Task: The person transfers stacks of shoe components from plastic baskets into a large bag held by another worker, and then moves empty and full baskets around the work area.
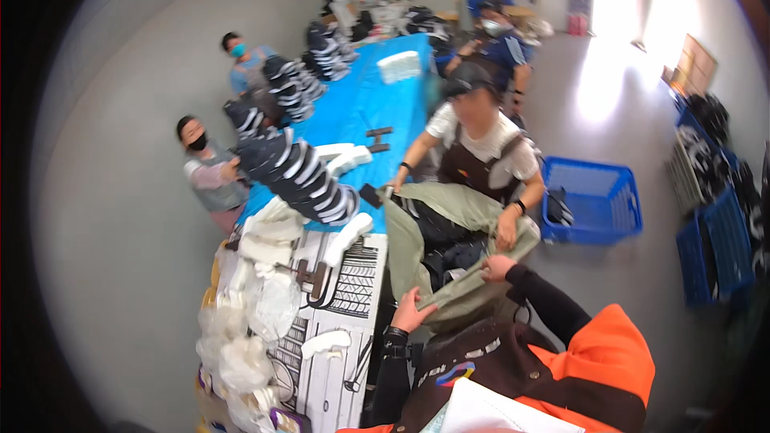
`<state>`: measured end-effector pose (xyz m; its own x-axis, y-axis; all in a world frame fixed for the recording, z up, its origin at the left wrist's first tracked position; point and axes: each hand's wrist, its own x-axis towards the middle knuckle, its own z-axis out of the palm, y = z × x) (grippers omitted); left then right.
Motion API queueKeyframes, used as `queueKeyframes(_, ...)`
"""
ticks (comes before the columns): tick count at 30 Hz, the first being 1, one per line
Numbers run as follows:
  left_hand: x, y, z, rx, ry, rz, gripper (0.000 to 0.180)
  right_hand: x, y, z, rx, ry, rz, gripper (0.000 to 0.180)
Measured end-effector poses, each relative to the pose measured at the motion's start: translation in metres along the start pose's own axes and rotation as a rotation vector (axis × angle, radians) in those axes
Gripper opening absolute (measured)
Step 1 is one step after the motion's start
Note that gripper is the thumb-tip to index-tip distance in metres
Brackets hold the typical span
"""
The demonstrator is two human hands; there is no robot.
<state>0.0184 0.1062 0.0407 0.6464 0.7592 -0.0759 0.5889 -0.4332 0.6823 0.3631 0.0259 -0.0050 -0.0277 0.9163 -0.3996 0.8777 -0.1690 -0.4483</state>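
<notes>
We have a sack (405, 261) before us, things (457, 256) in it, the table (365, 104) to its left, stacks (298, 172) on table, basket (597, 225) right of sack.

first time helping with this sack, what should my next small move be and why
Perhaps lift the near edge slightly with the left hand and right hand: both grip the green sack there, a co-worker's hands hold it opposite, and dark items lie inside its open mouth.
</notes>
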Motion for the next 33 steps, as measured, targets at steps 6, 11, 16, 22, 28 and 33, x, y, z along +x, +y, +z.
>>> queueKeyframes(6,-0.008,-0.022,0.008,0.127,-0.185,0.159,0.082,-0.128,-0.086,-0.128,1.846,-0.109,-0.898,0.074)
queueKeyframes(11,-0.013,-0.030,0.013,0.071,-0.078,0.166,0.035,-0.225,-0.086,-0.217,1.006,-0.005,-2.118,0.067)
queueKeyframes(16,0.023,0.036,0.004,0.153,-0.082,0.430,0.015,-0.221,-0.044,-0.137,1.519,0.499,-0.338,0.050)
queueKeyframes(22,-0.013,0.032,0.002,0.066,-0.110,0.167,0.022,-0.079,0.038,0.015,0.259,0.381,0.193,0.039)
queueKeyframes(28,-0.010,0.032,0.013,0.321,0.199,0.016,0.018,0.053,0.007,-0.050,-0.077,0.485,0.071,0.043)
queueKeyframes(33,0.032,0.041,0.045,0.122,0.531,-0.176,0.017,0.160,0.074,-0.041,-0.735,0.514,0.152,0.041)
